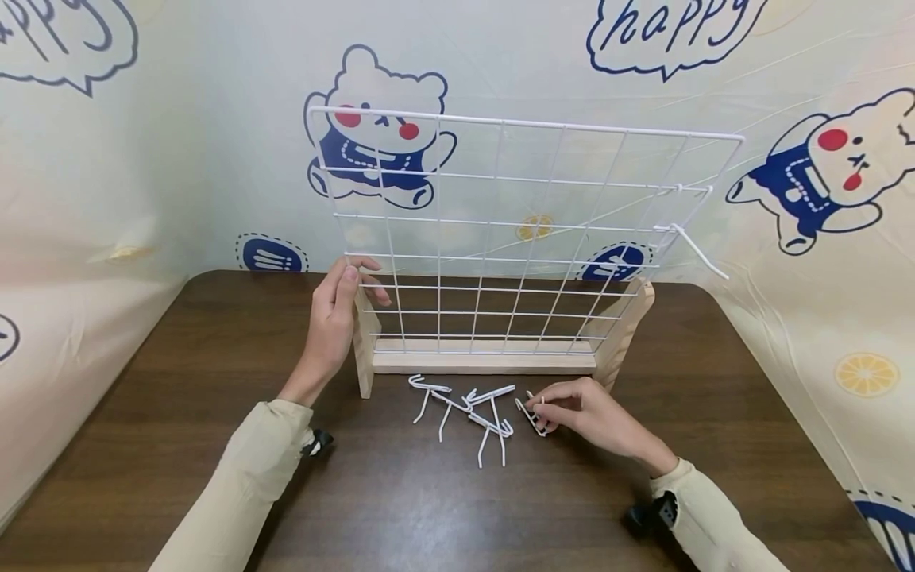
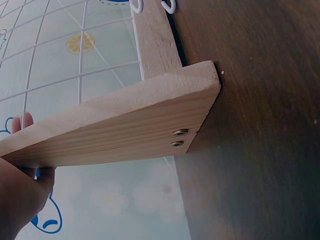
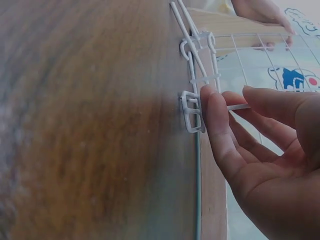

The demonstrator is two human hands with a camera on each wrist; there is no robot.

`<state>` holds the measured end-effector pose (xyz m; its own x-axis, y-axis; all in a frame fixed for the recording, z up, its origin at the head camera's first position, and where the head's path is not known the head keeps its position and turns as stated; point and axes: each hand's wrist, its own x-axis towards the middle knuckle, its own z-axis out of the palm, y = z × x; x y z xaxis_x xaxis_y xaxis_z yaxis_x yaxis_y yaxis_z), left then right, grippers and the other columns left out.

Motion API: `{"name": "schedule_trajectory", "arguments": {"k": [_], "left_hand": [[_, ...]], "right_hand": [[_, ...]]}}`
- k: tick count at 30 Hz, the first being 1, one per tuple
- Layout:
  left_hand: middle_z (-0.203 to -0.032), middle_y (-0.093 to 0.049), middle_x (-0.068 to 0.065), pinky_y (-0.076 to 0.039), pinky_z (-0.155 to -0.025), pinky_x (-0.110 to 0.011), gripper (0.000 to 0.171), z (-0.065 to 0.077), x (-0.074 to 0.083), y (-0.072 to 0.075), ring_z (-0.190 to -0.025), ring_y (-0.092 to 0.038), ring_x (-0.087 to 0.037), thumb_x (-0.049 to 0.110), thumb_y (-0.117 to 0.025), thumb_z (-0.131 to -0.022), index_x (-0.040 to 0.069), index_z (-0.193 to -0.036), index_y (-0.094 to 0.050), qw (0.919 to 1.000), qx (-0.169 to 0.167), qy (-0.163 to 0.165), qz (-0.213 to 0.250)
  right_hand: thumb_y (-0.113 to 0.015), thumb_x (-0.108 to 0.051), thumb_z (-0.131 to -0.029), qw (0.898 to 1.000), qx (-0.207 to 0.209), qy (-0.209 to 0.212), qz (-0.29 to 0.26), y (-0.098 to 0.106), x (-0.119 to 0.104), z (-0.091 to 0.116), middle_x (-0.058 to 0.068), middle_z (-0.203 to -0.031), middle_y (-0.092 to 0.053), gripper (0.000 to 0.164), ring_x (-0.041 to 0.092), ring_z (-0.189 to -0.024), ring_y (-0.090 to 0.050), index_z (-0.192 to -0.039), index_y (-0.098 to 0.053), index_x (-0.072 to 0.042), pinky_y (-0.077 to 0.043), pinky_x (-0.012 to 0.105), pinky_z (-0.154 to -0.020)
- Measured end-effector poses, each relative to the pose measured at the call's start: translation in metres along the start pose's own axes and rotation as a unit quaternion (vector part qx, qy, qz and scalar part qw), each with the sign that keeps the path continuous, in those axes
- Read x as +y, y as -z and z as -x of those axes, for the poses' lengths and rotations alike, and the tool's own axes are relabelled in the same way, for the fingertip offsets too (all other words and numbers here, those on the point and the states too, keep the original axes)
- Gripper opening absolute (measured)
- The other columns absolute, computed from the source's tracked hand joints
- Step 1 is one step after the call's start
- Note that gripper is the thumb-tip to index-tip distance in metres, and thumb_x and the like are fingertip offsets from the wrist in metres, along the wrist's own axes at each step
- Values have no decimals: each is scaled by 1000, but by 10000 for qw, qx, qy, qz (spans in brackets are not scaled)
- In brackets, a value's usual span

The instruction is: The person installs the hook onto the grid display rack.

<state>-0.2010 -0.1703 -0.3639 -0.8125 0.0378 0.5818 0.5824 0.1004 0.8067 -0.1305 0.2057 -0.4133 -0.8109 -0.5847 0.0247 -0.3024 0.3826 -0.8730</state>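
Observation:
A white wire grid rack [image 1: 529,122] stands in wooden supports on the table. My left hand [image 1: 332,318] grips its left wooden side panel [image 1: 364,349], thumb on one face and fingers around the other; the left wrist view shows this panel [image 2: 115,130] close up. Low over the table, in front of the rack's right end, my right hand [image 1: 589,409] pinches a white wire hook [image 1: 530,417] by its prong [image 3: 239,106] between thumb and fingers. To its left lie several similar hooks [image 1: 489,395], partly overlapping. Another hook [image 1: 700,253] hangs at the grid's upper right.
A wooden crossbar [image 1: 484,364] joins the two supports at the bottom, with the right support [image 1: 625,334] just behind my right hand. The dark brown table [image 1: 400,508] runs back to a patterned cloth [image 1: 214,159] behind and at both sides.

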Motion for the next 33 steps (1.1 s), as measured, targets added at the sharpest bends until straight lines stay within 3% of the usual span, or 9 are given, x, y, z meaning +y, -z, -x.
{"name": "schedule_trajectory", "arguments": {"k": [14,20,27,33], "left_hand": [[-83,-65,-26,-53,-75,-29,40,2,-2,0,-78,-66,-31,26,-34,-110,-6,-118,-56,10000,17,4,3],[-84,-65,-26,-53,-75,-30,40,2,-3,0,-80,-66,-34,27,-34,-110,-6,-118,-56,10000,-8,27,-11],[-86,-67,-22,-53,-76,-29,38,2,-2,1,-82,-67,-30,26,-34,-110,-3,-118,-57,10000,-29,-13,-52],[-87,-67,-24,-53,-76,-31,38,0,1,1,-82,-68,-29,26,-35,-109,-2,-118,-58,10000,-47,-39,-43]], "right_hand": [[-63,-13,-98,9995,153,-178,-188,3,-6,3,10,-95,-74,20,26,-84,-72,-108,-73,0,-58,35,-76],[-63,-11,-98,9994,260,3,-243,7,-12,5,11,-97,-75,20,26,-86,-72,-109,-72,3,-58,33,-78],[-65,-13,-97,9979,610,231,37,11,-21,8,5,-94,-75,18,19,-84,-72,-106,-75,-2,-57,28,-77],[-66,-15,-97,9968,777,163,135,16,-28,10,4,-99,-76,18,16,-87,-73,-109,-76,-7,-56,26,-79]]}}
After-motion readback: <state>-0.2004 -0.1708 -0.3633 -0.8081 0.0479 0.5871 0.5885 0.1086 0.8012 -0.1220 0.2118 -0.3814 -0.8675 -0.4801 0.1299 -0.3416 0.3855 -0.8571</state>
